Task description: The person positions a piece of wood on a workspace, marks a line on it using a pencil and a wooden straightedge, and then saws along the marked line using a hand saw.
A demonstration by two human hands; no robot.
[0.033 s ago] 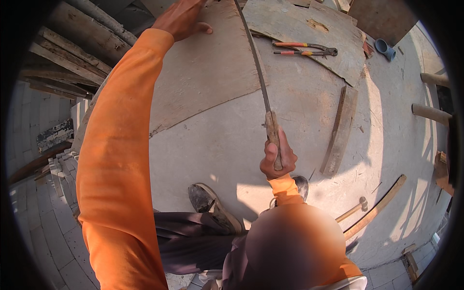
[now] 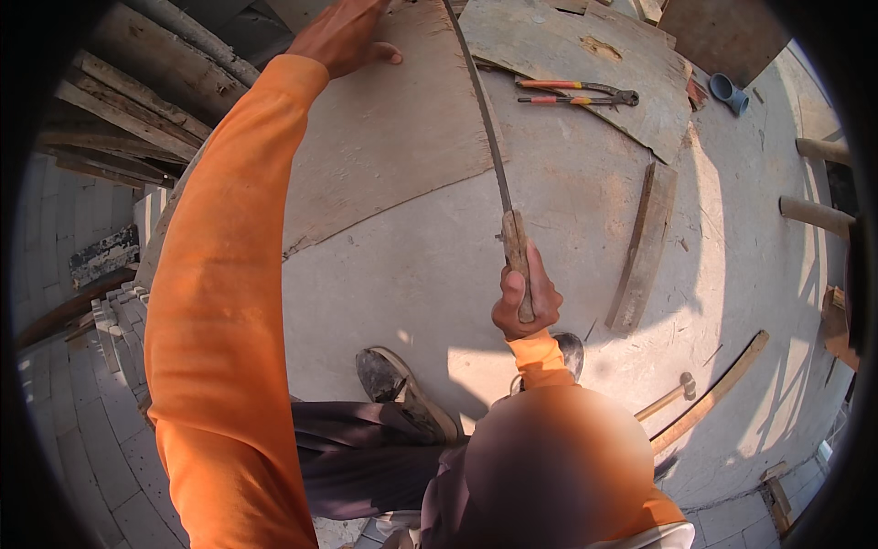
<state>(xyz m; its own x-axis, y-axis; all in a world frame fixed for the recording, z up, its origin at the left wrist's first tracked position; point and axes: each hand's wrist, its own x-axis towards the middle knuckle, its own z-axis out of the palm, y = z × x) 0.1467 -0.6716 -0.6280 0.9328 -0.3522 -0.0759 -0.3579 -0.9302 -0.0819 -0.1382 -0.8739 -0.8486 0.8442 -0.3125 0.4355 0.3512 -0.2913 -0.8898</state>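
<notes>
R hand [image 2: 543,297] clenched round wooden hdl [image 2: 515,236] of saw [image 2: 495,154], which lies along R edge of board [image 2: 393,137]. L hand [image 2: 340,41] on board, thumb out; fingertips cut off, can't tell grip.

Saw [image 2: 515,233] R of board [image 2: 393,128], pincers [image 2: 625,97] further R, hammer [image 2: 688,385] lower R
</notes>
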